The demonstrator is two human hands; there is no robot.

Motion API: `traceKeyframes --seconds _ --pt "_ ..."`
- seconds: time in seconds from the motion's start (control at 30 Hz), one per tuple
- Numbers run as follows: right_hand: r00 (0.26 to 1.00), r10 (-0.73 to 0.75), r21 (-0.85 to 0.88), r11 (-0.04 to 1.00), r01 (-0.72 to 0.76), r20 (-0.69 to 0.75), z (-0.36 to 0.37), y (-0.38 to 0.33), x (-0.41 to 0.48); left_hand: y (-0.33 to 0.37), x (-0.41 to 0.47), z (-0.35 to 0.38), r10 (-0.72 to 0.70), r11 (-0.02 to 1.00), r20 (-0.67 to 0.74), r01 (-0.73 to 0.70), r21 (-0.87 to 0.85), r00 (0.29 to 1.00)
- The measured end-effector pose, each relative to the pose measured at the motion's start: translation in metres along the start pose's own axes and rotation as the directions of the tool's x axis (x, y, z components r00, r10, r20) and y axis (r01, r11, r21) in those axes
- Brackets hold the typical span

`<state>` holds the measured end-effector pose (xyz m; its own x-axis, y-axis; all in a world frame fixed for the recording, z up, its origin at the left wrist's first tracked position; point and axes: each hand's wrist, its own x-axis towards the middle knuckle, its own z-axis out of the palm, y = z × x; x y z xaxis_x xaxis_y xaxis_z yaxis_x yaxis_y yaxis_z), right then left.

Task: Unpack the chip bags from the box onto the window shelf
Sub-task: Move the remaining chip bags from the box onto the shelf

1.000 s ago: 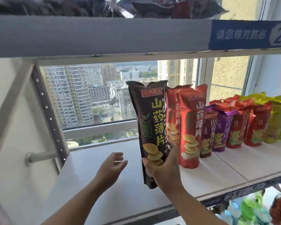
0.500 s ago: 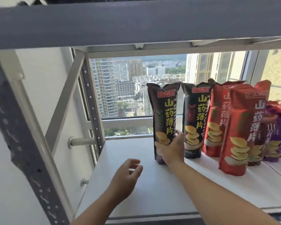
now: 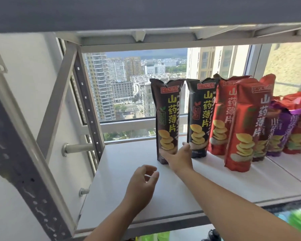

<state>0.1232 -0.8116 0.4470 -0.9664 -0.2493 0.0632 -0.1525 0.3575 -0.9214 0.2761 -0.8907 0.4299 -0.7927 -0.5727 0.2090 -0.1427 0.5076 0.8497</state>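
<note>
A dark brown chip bag (image 3: 167, 119) stands upright on the white window shelf (image 3: 122, 178), at the left end of a row of bags. My right hand (image 3: 180, 158) grips the bag's bottom right corner, thumb up against its side. My left hand (image 3: 142, 182) hovers over the shelf in front of the bag, fingers loosely curled and holding nothing. To the right stand a second dark bag (image 3: 201, 119), red bags (image 3: 245, 129) and purple bags (image 3: 277, 134). The box is not in view.
A grey metal upright (image 3: 89, 108) and a diagonal brace (image 3: 56, 108) frame the shelf's left end. The shelf above (image 3: 146, 13) hangs low overhead. The window (image 3: 129, 87) is directly behind the bags. Bare shelf lies left of the brown bag.
My right hand carried the brown bag back and set it upright beside the second dark bag. The view moved left and closer. My left hand stayed low over the shelf.
</note>
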Motion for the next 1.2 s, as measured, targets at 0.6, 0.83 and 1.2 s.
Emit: traceKeyframes --seconds 0.6,0.83,1.2 --pt "0.934 -0.012 -0.102 0.994 -0.027 -0.357 -0.290 0.158 -0.117 0.154 -0.075 0.248 0.268 0.962 0.528 -0.200 -0.184 0.806" --pt "0.867 0.141 -0.128 0.965 -0.227 -0.478 -0.447 0.255 -0.203 0.224 -0.166 0.388 0.321 0.943 0.721 -0.279 -0.182 0.614" --pt "0.670 0.431 -0.034 0.827 -0.562 -0.604 -0.584 0.388 -0.343 0.245 -0.293 0.541 0.249 0.897 0.911 -0.432 -0.089 0.330"
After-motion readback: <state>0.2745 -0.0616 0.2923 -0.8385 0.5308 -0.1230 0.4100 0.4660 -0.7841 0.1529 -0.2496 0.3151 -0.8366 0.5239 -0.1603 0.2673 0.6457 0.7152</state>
